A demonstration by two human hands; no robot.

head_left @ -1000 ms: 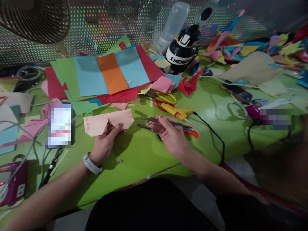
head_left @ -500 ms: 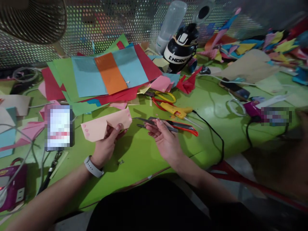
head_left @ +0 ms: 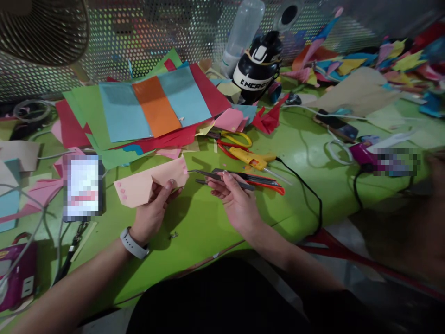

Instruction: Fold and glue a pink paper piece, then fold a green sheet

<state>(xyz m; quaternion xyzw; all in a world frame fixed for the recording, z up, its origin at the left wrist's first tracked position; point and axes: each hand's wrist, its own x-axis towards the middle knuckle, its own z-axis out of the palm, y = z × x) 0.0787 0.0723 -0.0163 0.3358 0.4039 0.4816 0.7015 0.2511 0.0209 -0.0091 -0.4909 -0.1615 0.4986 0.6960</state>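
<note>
Peach paper observed above the green table, gripped at its lower edge by my left hand; my right hand pinches dark tweezers, tips at the paper's right end.

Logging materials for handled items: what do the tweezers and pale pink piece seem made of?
Tweezers: probably metal, dark grey, low sheen; slim body, fine bent tip. Coating unclear.
Pale pink piece: paper or thin card, matte; thin edges, crisp corners, no shine.
</note>
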